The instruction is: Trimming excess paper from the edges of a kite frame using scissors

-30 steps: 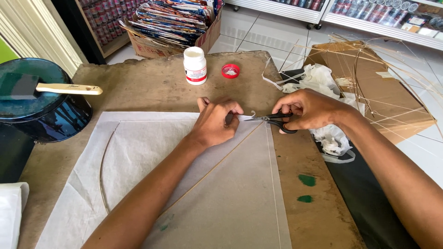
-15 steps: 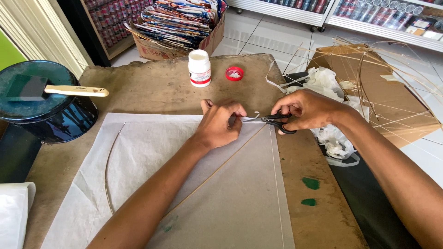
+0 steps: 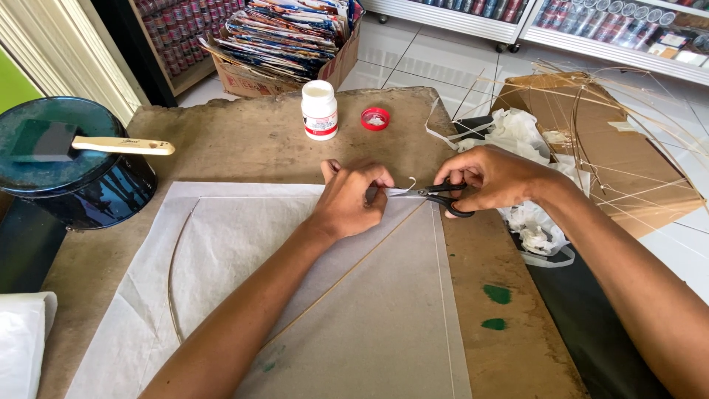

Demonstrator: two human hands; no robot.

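A large sheet of thin white paper (image 3: 221,251) lies on the brown worktable (image 3: 244,140), with thin bamboo sticks (image 3: 347,273) laid on it as a frame. My left hand (image 3: 351,199) presses and pinches the paper at its top corner. My right hand (image 3: 495,177) holds black-handled scissors (image 3: 436,196), whose blades point left at the paper corner, right next to my left fingers. A small paper sliver curls up at the blades.
A white glue bottle (image 3: 319,109) and its red cap (image 3: 375,118) stand at the table's far edge. A dark round tin (image 3: 70,174) with a foam brush (image 3: 96,144) sits left. Crumpled white scraps (image 3: 528,140), a cardboard sheet with bamboo strips (image 3: 605,140), and a box of printed sheets (image 3: 288,37) lie beyond.
Both hands stay at the paper's top corner with the scissors. The view has shifted slightly. A small curl of paper now shows at the blades.
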